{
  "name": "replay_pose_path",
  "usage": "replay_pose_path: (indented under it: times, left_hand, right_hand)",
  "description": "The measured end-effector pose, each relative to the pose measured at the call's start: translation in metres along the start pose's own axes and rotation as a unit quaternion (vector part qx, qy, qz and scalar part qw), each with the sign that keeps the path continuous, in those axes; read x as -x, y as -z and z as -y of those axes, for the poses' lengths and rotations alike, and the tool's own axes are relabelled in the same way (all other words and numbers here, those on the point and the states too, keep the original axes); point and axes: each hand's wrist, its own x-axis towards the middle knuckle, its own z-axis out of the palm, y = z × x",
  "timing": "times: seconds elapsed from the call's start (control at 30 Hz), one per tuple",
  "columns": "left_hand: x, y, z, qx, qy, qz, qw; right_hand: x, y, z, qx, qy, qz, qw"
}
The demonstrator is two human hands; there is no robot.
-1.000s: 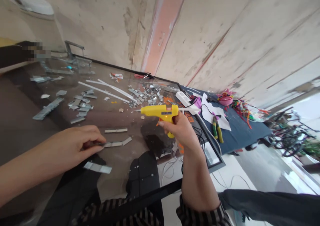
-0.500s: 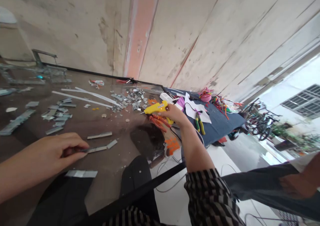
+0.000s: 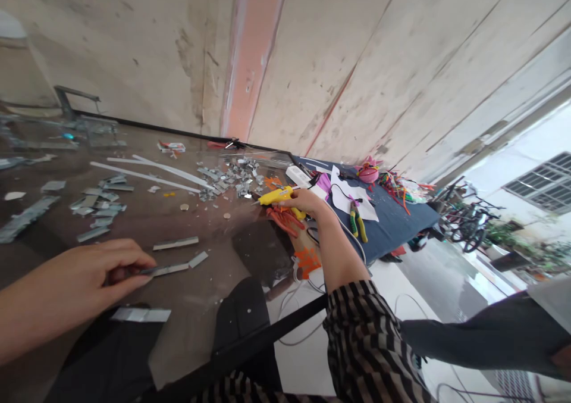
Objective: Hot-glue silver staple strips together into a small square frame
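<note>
My left hand (image 3: 109,272) pinches one end of a thin grey strip (image 3: 172,269) low over the brown glass tabletop (image 3: 209,218). A short grey piece (image 3: 198,259) lies at that strip's far end, and another narrow strip (image 3: 175,243) lies just behind it. My right hand (image 3: 306,202) is closed on a yellow glue gun (image 3: 275,196), whose nozzle points left. Its fingertips are partly hidden from me. Directly beneath the gun are orange-red pieces (image 3: 286,219). Nearer me, a wider shiny strip (image 3: 141,314) rests close to my left forearm.
Silvery scraps (image 3: 243,177) are heaped behind the gun, beside long white sticks (image 3: 147,175). More grey pieces (image 3: 102,203) lie left. Green-handled pliers (image 3: 357,221) and white paper (image 3: 350,197) are on a dark blue cloth (image 3: 397,212). A person's dark-clothed leg (image 3: 482,337) is at right.
The glue gun has tipped to a flatter angle and sunk slightly with my right hand. My left hand still pinches the strip. At right, the other person's hand has moved mostly out of view.
</note>
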Motion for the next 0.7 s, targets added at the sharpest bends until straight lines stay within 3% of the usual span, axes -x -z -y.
replay_pose_path:
  times: [0.2,0.37,0.47,0.5,0.57,0.63,0.7]
  left_hand:
    - [0.001,0.001,0.0,0.01,0.006,0.005,1.0]
    - [0.0,0.003,-0.002,0.025,0.022,0.012,0.999]
    - [0.0,0.008,-0.011,0.035,0.029,0.017,0.999]
    - [-0.001,0.01,-0.014,0.038,0.031,0.017,0.999]
    - [-0.001,0.014,-0.021,0.041,0.04,0.018,0.998]
    - [0.0,0.018,-0.027,0.043,0.05,0.026,0.997]
    - [0.0,0.02,-0.031,0.046,0.053,0.033,0.997]
  right_hand:
    - [0.004,-0.009,-0.003,0.095,-0.01,-0.049,0.994]
    - [0.017,-0.011,0.017,0.162,-0.015,-0.126,0.979]
    - [0.039,-0.022,0.044,0.17,0.085,-0.186,0.964]
    - [0.048,-0.029,0.054,0.135,0.127,-0.167,0.969]
    - [0.068,-0.049,0.075,0.067,0.194,-0.072,0.976]
    - [0.084,-0.073,0.092,0.039,0.265,-0.003,0.963]
    - [0.094,-0.097,0.103,0.079,0.318,0.03,0.944]
